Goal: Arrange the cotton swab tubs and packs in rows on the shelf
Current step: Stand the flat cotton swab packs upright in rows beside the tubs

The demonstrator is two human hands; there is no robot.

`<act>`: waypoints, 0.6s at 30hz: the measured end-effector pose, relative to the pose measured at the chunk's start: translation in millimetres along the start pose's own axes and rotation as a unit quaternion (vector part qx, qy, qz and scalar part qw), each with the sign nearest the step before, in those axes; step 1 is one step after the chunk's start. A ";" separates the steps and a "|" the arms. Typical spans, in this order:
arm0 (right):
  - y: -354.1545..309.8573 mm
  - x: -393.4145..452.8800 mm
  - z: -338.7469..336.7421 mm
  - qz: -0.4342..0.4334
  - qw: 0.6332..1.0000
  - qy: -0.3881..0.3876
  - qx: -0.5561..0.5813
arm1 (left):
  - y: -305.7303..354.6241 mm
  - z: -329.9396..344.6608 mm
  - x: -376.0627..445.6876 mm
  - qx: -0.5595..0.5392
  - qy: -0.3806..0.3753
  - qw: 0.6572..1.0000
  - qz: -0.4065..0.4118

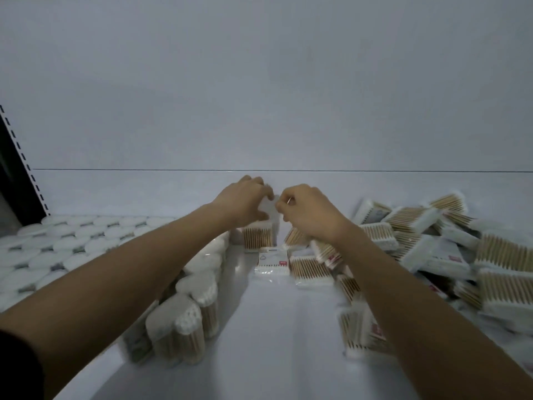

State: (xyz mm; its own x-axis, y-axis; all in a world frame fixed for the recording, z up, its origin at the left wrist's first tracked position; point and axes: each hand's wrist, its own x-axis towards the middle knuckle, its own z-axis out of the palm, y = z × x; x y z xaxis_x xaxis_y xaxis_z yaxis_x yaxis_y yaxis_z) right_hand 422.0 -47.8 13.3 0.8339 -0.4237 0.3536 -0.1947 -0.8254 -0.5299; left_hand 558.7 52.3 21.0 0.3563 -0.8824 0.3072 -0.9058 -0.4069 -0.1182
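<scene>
The long white shelf board (268,327) stretches out beneath both forearms, with its white back panel (259,82) rising just beyond the fingertips. To the left of the fingers, filling the shelf's left side, stand the round white-lidded cotton swab tubs (72,241) in close rows; nearer the left forearm, clear tubs of wooden-stick swabs (187,321) form a line running toward the fingers. To the right of the fingers lies a loose heap of flat clear packs of wooden-stick swabs (432,243), tilted and overlapping. Directly below the fingers, several packs stand upright near the back panel, one upright pack (257,236) just under the left hand; nearer than that, a flat pack with a white and red label (272,261) lies on the bare shelf. The left hand (245,200) has its fingers curled round the top of a pale, blurred pack edge. The right hand (308,212) is curled beside it, fingers pinching at the same spot; exactly what it holds cannot be told.
</scene>
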 end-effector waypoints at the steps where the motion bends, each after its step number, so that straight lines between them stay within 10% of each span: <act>1: 0.6 -0.6 -4.2 0.002 0.999 0.017 0.031 | 4.1 -6.7 -2.2 -0.018 0.011 1.000 -0.004; 6: 3.0 -8.5 -22.8 0.010 0.987 0.076 0.140 | 39.4 -34.6 -34.2 -0.138 0.041 0.988 -0.048; 18: 44.1 -115.3 -73.0 0.004 0.995 -0.063 0.079 | 174.6 -0.3 -150.5 -0.423 0.032 0.905 0.031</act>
State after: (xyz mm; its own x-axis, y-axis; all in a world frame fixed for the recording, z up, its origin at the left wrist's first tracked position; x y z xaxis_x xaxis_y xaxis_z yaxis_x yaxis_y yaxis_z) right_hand 279.5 -62.6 5.4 0.8928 -0.3717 0.2544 -0.1268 -0.7494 -0.6498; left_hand 346.9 114.1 -45.6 0.3089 -0.8713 0.3813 -0.7844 -0.0067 0.6202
